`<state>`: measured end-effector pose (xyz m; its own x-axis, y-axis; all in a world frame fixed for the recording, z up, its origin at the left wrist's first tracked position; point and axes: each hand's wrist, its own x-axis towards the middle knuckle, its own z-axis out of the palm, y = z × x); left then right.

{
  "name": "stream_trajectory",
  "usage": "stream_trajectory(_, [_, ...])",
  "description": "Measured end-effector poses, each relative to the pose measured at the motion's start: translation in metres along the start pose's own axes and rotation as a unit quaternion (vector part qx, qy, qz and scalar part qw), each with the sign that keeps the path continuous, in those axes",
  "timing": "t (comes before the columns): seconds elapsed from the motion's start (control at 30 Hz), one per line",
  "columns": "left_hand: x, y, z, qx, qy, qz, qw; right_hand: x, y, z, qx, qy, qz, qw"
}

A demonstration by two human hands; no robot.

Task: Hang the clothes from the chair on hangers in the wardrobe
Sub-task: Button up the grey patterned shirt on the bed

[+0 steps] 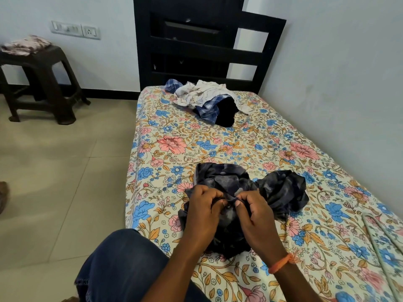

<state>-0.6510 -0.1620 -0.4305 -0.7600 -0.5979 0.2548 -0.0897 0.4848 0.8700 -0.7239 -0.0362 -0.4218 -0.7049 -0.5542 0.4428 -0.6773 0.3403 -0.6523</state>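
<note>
Both of my hands are on the dark patterned shirt (250, 192), which lies crumpled on the floral bedsheet (218, 144) close in front of me. My left hand (204, 207) has its fingers curled and pinching a fold of the fabric, and my right hand (254, 211) pinches the same fold just beside it, thumb tips nearly meeting. The shirt bunches out past my fingers and to the right of my right fingers, with more of it under my palms. Well beyond my fingertips, up the bed, sits a pile of clothes (209, 101): white, blue checked and black pieces heaped together. Far off to the left of my left fingers, a brown plastic stool (43, 83) stands on the tiled floor with folded cloth (26, 45) on top. An orange thread (281, 262) circles my right wrist.
</note>
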Motion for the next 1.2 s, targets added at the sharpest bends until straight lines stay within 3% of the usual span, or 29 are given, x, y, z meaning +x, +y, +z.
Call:
stream_trajectory(0.17, [-0.002, -0.002, -0.002, 0.042, 0.097, 0.044, 0.993, 0.001, 0.005, 0.005, -0.033, 0.032, 0.012, 0.999])
stream_trajectory(0.27, [-0.002, 0.002, -0.001, 0.072, 0.048, -0.001, 0.996, 0.002, 0.002, 0.008, -0.017, 0.050, 0.025, 0.998])
stream_trajectory(0.37, [-0.003, 0.003, 0.002, -0.044, 0.006, -0.049, 0.998, 0.000, 0.001, 0.011, -0.018, 0.052, 0.025, 0.998])
stream_trajectory(0.53, [-0.004, 0.010, 0.001, -0.187, 0.003, -0.094, 0.978, 0.000, -0.001, 0.012, 0.016, 0.051, 0.041, 0.998])
stream_trajectory(0.77, [-0.004, 0.013, -0.002, -0.236, -0.024, -0.148, 0.960, 0.001, -0.001, 0.005, 0.066, 0.046, 0.083, 0.993])
stream_trajectory(1.0, [-0.008, 0.015, -0.001, -0.097, 0.032, -0.050, 0.994, -0.001, -0.002, 0.012, 0.077, 0.041, 0.103, 0.991])
stream_trajectory(1.2, [-0.008, 0.004, 0.006, 0.088, 0.130, 0.021, 0.987, 0.000, 0.001, 0.015, 0.111, 0.039, 0.143, 0.983])
